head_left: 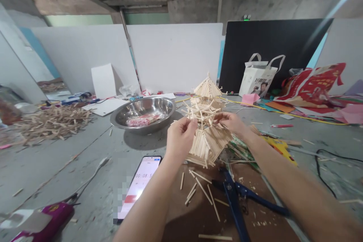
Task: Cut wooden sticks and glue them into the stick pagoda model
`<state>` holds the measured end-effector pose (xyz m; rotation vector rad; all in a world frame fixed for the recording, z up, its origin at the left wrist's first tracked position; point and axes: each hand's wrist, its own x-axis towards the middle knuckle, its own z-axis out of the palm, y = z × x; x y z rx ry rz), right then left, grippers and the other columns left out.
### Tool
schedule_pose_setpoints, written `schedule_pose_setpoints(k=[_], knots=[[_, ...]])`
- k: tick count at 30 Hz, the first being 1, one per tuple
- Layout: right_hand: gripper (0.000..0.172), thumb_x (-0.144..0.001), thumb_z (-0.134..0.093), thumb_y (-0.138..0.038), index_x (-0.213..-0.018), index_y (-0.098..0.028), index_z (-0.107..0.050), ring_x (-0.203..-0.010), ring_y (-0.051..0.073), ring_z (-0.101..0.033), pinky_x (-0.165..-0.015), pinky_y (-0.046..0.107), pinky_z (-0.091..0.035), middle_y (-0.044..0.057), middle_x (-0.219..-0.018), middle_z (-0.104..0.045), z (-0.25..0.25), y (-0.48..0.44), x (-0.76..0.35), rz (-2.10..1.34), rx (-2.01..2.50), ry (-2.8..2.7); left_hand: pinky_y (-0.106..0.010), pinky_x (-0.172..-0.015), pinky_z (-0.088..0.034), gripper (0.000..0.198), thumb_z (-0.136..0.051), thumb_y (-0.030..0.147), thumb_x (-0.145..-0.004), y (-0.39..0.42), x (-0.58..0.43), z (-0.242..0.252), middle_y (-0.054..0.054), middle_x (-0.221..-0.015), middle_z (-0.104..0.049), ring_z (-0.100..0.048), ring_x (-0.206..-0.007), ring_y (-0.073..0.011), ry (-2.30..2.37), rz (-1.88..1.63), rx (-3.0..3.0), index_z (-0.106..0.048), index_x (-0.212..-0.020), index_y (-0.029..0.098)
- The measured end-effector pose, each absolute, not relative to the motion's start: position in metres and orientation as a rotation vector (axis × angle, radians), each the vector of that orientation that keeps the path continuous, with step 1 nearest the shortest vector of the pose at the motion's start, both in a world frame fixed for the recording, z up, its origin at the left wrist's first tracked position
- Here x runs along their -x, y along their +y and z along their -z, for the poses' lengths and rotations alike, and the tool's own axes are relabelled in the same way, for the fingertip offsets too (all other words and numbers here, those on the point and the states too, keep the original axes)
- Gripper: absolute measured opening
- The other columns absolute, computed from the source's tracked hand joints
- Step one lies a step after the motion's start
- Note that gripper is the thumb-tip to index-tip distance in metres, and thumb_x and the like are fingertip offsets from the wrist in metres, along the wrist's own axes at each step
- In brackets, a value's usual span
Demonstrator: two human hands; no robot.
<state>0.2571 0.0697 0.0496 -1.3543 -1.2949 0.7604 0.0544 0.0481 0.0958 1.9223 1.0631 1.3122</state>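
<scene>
A small tower model [206, 121] built of thin wooden sticks stands on the grey table, with a pointed roof on top and a wider sloped roof below. My left hand [180, 135] is closed in a pinch on a stick at the model's left side, at its middle tier. My right hand [230, 120] reaches in from the right with fingers curled on the sticks of the same tier. Loose sticks [198, 191] lie on a brown board [195, 215] in front of the model.
Blue-handled cutters [236, 196] lie right of the loose sticks. A phone [139, 185] showing a timer rests at my left forearm. A steel bowl [143, 112] sits behind, a heap of sticks [53, 121] far left, a glue gun [42, 221] near left, bags at back right.
</scene>
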Motion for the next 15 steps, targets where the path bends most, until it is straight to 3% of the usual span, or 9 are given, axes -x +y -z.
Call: schedule_pose_setpoints(k=[4, 8, 11, 15], knots=[[0.012, -0.062, -0.046, -0.013, -0.069, -0.017, -0.055, -0.053, 0.009, -0.054, -0.048, 0.021, -0.04, 0.002, -0.07, -0.062, -0.046, 0.094, -0.28, -0.848, 1.482, -1.117, -0.02, -0.042, -0.024, 0.034, -0.047, 0.035, -0.072, 0.05, -0.054, -0.095, 0.006, -0.041, -0.034, -0.031, -0.041, -0.0059, 1.047, -1.312, -1.832, -0.038, -0.045, 0.016], [0.008, -0.066, -0.05, -0.015, -0.073, -0.016, -0.055, -0.045, 0.008, -0.048, -0.041, 0.019, -0.036, -0.001, -0.057, -0.057, -0.031, 0.128, -0.291, -0.878, 1.603, -1.033, -0.019, -0.041, -0.025, 0.034, -0.047, 0.035, -0.072, 0.053, -0.054, -0.093, 0.006, -0.04, -0.035, -0.031, -0.039, -0.0049, 1.038, -1.291, -1.798, -0.038, -0.045, 0.016], [0.007, -0.071, -0.053, -0.02, -0.075, -0.015, -0.056, -0.05, 0.008, -0.05, -0.044, 0.019, -0.038, 0.0, -0.061, -0.057, -0.018, 0.15, -0.294, -0.92, 1.66, -1.003, -0.018, -0.04, -0.025, 0.034, -0.047, 0.035, -0.072, 0.055, -0.054, -0.092, 0.006, -0.04, -0.035, -0.031, -0.039, -0.0044, 1.035, -1.267, -1.795, -0.038, -0.045, 0.016], [0.023, -0.079, -0.047, -0.029, -0.097, -0.014, -0.053, -0.077, 0.013, -0.055, -0.065, 0.03, -0.046, 0.005, -0.094, -0.056, -0.002, 0.167, -0.297, -1.042, 1.638, -1.007, -0.017, -0.039, -0.025, 0.034, -0.047, 0.035, -0.072, 0.057, -0.056, -0.091, 0.006, -0.04, -0.036, -0.032, -0.039, -0.0043, 1.029, -1.251, -1.773, -0.039, -0.046, 0.016]])
